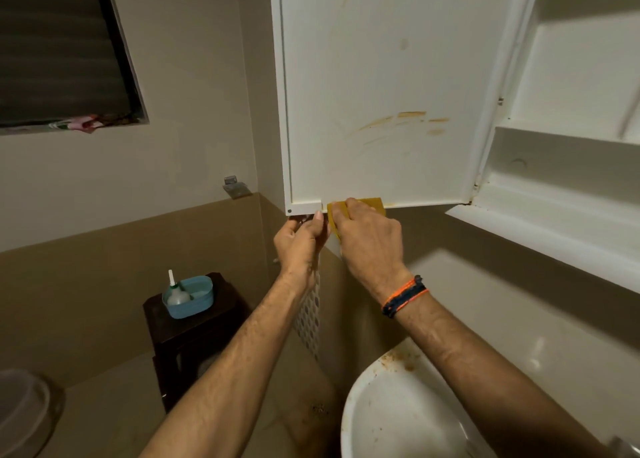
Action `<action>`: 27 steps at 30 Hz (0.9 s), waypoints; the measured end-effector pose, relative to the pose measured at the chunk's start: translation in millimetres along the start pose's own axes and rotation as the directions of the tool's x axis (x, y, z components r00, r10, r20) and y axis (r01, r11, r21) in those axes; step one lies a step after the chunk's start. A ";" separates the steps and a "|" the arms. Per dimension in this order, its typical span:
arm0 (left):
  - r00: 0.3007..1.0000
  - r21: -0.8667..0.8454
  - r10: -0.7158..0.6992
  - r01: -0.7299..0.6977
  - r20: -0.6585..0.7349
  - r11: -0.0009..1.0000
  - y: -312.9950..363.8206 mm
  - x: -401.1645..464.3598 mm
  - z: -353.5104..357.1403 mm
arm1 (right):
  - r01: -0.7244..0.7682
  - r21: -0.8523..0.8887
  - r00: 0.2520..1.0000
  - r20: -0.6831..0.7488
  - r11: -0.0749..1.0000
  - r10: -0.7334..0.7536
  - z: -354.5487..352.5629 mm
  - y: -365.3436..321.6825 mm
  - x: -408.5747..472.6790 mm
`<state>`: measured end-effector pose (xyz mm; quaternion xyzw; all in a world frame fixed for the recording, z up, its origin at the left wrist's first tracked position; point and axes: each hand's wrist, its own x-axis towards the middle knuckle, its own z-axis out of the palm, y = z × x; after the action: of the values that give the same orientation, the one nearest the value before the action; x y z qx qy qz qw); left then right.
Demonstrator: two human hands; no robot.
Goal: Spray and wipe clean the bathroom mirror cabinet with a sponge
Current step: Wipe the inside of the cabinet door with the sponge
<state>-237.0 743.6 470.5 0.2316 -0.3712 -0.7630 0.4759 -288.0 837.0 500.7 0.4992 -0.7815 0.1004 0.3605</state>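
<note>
no readable text, label, brand or number shows anywhere.

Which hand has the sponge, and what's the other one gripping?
Right hand presses the yellow sponge on the cabinet door's bottom edge; left hand grips that edge near the corner.

Single head-worn wide-angle view, no second camera to overlap. Faces forward and slightly up at the inside of the open cabinet door (377,86), very near, door filling upper centre. Both forearms reaching in from bottom edge. Sink (398,412) low right, dark stool (194,333) low left, window (62,48) upper left. Edges curved by lens.
</note>
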 end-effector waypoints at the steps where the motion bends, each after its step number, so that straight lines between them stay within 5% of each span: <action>1: 1.000 -0.022 -0.002 0.002 -0.005 1.000 -3.0 0.6 1.0 | 0.011 -0.032 1.000 -0.007 0.999 -0.011 -2.2 -2.0 0.3; 13: 1.000 -0.029 0.010 -0.010 0.015 1.000 -2.0 2.2 -4.6 | 0.313 -0.152 0.948 0.108 0.937 -0.299 -7.5 25.4 11.4; 27: 0.998 0.072 0.046 -0.049 0.040 0.996 -0.2 3.6 -7.6 | 0.301 -0.146 0.948 0.154 0.942 -0.279 -14.6 16.5 19.5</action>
<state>-233.3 737.8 465.6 0.2253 -0.4131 -0.7417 0.4780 -300.0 838.7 527.5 0.5823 -0.7269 -0.0531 0.3600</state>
